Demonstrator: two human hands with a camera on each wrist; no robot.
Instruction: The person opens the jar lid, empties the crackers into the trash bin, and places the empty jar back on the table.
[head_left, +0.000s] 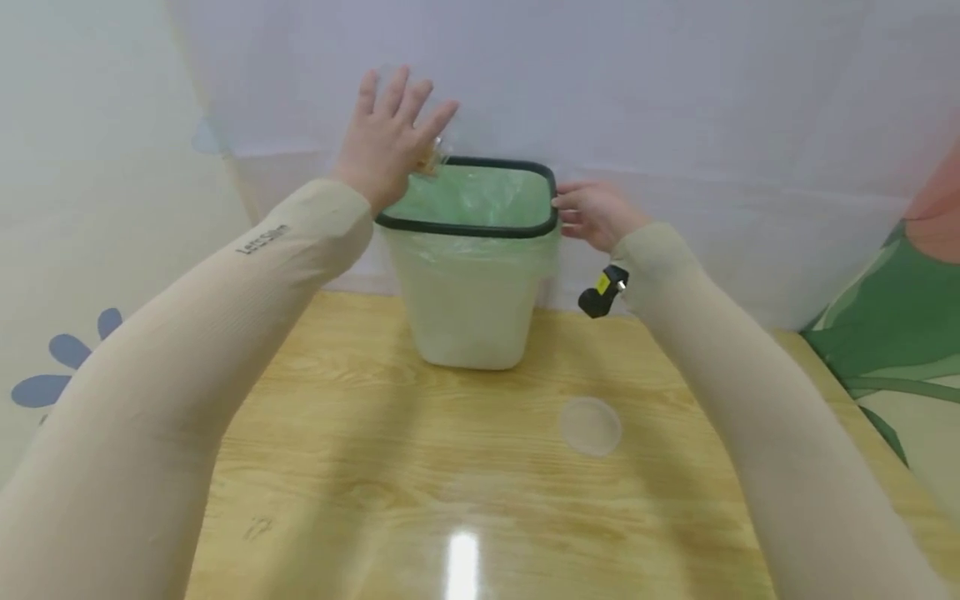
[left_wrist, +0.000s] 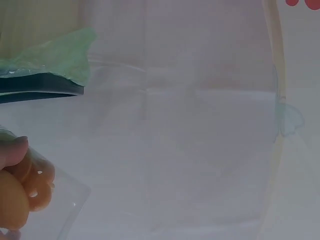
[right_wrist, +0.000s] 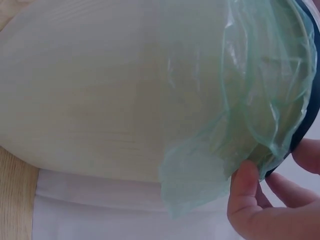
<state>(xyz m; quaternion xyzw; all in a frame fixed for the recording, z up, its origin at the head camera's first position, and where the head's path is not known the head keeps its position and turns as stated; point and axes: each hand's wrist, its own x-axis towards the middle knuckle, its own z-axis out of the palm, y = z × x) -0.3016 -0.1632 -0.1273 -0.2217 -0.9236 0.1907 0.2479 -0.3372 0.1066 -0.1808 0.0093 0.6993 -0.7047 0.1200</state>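
A pale trash can (head_left: 468, 304) with a black rim stands upright on the table, lined with a green plastic bag (head_left: 487, 196). My left hand (head_left: 390, 137) is over the can's left side, holding a clear plastic container (head_left: 441, 157). Orange, rounded pieces (left_wrist: 35, 182) show inside the container in the left wrist view, with fingertips against it; the hand hides much of it. At the can's right side, my right hand (head_left: 596, 215) has its fingertips at the rim. The right wrist view shows the fingers gripping the rim (right_wrist: 306, 115) and the bag's folded edge (right_wrist: 200, 175).
A round translucent disc, like a lid (head_left: 591, 426), lies on the wooden table (head_left: 360, 492) in front and right of the can. Behind the can hangs a white cloth (head_left: 675, 100). Printed flower walls stand at both sides.
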